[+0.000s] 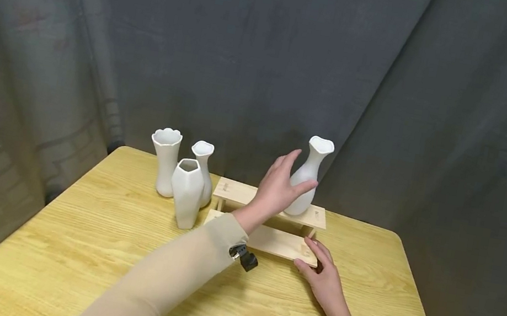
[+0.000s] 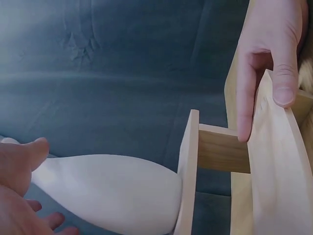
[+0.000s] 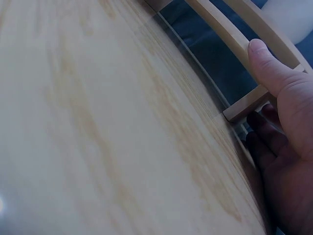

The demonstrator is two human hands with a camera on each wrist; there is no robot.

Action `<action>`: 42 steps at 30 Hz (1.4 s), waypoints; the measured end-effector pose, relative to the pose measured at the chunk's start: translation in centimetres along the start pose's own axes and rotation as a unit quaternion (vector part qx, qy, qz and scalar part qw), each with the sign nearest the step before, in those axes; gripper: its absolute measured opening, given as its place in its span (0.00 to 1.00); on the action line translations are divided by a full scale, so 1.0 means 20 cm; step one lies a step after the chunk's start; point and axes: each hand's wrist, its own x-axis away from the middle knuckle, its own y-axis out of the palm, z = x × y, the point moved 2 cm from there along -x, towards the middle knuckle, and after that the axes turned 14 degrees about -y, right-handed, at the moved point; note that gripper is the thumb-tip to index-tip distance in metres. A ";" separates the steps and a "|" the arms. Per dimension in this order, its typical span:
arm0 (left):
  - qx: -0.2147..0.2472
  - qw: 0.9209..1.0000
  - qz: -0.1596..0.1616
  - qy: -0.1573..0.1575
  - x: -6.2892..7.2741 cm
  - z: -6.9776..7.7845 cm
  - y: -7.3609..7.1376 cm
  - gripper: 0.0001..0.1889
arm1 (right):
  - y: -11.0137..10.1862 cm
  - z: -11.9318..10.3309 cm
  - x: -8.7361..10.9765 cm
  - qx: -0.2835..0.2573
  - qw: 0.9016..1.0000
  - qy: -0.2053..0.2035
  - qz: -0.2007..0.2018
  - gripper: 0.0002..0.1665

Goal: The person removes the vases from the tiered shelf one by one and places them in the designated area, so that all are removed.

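In the head view, a white vase [image 1: 303,186] with a wavy rim stands upright on the upper step of a two-step wooden display stand [image 1: 274,241]. My left hand [image 1: 277,187] is beside the vase, fingers spread, with the thumb passing in front of its body. The left wrist view has the vase body [image 2: 117,191] bare and the hand around the neck end; contact is unclear. My right hand [image 1: 325,279] holds the right end of the lower step, thumb [image 2: 283,93] on one side and fingers on the other.
Three more white vases stand left of the stand: one with a scalloped rim [image 1: 165,165], a faceted one [image 1: 187,194] and a slim-necked one [image 1: 204,166]. All are on a light wooden table [image 1: 85,230]. Grey curtains [image 1: 250,57] hang behind and at the sides.
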 end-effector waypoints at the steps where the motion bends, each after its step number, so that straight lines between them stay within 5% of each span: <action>1: 0.000 1.000 0.000 -0.002 -0.01 0.00 0.01 0.45 | 0.00 0.00 0.00 0.002 1.000 0.000 0.000 0.43; 10: -0.009 1.000 0.002 -0.019 -0.02 -0.01 0.06 0.39 | 0.02 0.00 0.01 0.001 1.000 -0.001 0.000 0.44; 28: -0.015 0.999 0.029 0.007 0.01 -0.02 0.06 0.31 | 0.02 -0.01 0.00 -0.002 1.000 0.003 -0.001 0.43; 42: 0.026 0.997 0.019 0.066 0.16 0.01 -0.05 0.29 | 0.00 -0.01 0.00 0.013 1.000 -0.003 0.001 0.43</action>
